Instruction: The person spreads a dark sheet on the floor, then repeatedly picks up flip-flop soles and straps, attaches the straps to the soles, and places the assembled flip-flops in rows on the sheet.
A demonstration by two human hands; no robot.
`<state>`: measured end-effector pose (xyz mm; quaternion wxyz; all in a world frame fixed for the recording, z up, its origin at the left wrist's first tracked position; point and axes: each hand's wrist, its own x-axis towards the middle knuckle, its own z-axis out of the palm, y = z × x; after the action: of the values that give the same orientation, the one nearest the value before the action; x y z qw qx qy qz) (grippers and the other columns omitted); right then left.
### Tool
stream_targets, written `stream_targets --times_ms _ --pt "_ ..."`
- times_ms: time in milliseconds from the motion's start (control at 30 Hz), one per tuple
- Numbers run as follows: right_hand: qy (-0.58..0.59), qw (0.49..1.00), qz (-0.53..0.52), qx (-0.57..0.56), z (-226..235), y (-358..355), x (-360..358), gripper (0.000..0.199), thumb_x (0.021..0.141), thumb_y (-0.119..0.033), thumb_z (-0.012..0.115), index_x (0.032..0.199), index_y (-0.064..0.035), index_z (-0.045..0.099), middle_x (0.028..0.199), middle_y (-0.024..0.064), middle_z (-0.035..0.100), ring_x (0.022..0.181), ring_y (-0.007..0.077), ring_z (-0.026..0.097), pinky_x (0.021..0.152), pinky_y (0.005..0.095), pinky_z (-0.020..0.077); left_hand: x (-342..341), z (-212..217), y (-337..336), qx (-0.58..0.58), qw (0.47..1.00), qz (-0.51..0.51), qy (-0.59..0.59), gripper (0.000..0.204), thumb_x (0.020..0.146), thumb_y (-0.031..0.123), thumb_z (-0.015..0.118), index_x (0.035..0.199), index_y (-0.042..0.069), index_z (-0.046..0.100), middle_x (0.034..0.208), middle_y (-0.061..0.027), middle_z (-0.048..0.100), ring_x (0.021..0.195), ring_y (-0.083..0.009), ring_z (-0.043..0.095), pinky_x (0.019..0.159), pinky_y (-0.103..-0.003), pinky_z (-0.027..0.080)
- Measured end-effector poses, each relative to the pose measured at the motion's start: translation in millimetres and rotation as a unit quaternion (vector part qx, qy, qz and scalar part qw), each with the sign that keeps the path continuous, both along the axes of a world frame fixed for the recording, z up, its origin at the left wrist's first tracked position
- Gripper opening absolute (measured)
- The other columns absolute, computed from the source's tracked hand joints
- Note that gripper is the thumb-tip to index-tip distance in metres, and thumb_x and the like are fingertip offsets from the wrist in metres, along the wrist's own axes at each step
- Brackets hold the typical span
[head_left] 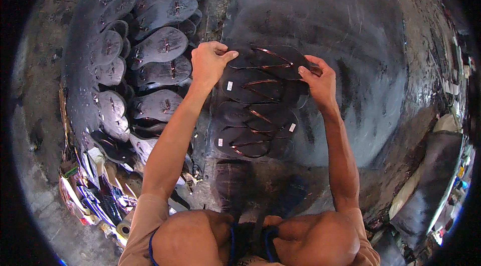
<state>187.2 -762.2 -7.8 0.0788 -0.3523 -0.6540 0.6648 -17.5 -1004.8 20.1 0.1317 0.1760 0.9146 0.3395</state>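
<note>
A black flip-flop point(240, 60) with a shiny copper-coloured strap lies crosswise between my hands at the far end of a row. My left hand point(209, 63) pinches its left end between thumb and fingers. At the other end, my right hand point(320, 81) grips the sole's edge, thumb on top. Just nearer to me, several more black flip-flops point(235, 85) with the same straps overlap, their ends alternating. Small white labels point(292, 127) are stuck on some of the soles. Whatever lies under the farthest flip-flop is hidden.
Rows of stacked dark soles point(160, 45) fill the left side. A large dark sheet point(320, 5) lies under the flip-flops and to the right. Shiny scraps and a roll point(124, 229) are at the lower left. My bent knees point(185, 238) are close below.
</note>
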Motion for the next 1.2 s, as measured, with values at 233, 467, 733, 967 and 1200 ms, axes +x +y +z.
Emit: stream_targets --times_ms 233,467,733,967,1200 --pt "-0.081 0.99 0.061 0.097 6 12 5 0.047 0.092 -0.015 0.083 0.136 -0.0066 0.069 0.11 0.0118 0.075 0.101 0.0196 0.07 0.086 0.0366 0.0592 9 7 14 -0.133 0.987 -0.053 0.074 0.034 0.081 0.035 0.09 0.095 0.005 0.082 0.089 -0.018 0.078 0.09 -0.0399 0.076 0.079 -0.051 0.058" --pt "-0.189 0.88 0.018 0.435 18 -1 8 0.07 0.077 -0.042 0.094 0.139 -0.0224 0.07 0.145 0.0193 0.051 0.14 0.0414 0.045 0.117 0.0539 0.0392 25 -8 2 -0.12 0.979 -0.08 0.146 0.033 0.084 0.03 0.086 0.108 0.007 0.077 0.11 -0.0179 0.074 0.108 -0.0414 0.067 0.09 -0.05 0.054" --pt "-0.101 0.917 -0.1 0.372 40 -3 81 0.062 0.097 -0.026 0.079 0.152 -0.0109 0.055 0.15 0.0176 0.046 0.132 0.0333 0.052 0.11 0.0475 0.0471 -3 73 -33 -0.139 0.928 0.041 0.345 0.076 0.073 0.023 0.093 0.141 0.01 0.061 0.137 -0.0116 0.059 0.134 -0.037 0.05 0.11 -0.05 0.044" --pt "-0.054 0.944 -0.091 0.311 52 -25 112 0.057 0.097 -0.021 0.079 0.149 -0.0105 0.057 0.147 0.0163 0.05 0.127 0.0297 0.057 0.104 0.0435 0.052 -49 111 -95 -0.149 0.874 0.077 0.456 0.034 0.095 0.024 0.073 0.125 0.007 0.073 0.101 -0.0197 0.077 0.092 -0.0385 0.074 0.087 -0.052 0.057" --pt "0.103 0.988 -0.081 0.079 105 -21 87 0.055 0.105 -0.021 0.071 0.151 0.0016 0.051 0.151 0.0198 0.056 0.137 0.027 0.057 0.113 0.0434 0.0494 28 196 -29 0.177 0.956 0.051 0.23 0.032 0.104 0.017 0.069 0.134 0.004 0.071 0.112 -0.0114 0.077 0.095 -0.017 0.072 0.08 -0.034 0.059"
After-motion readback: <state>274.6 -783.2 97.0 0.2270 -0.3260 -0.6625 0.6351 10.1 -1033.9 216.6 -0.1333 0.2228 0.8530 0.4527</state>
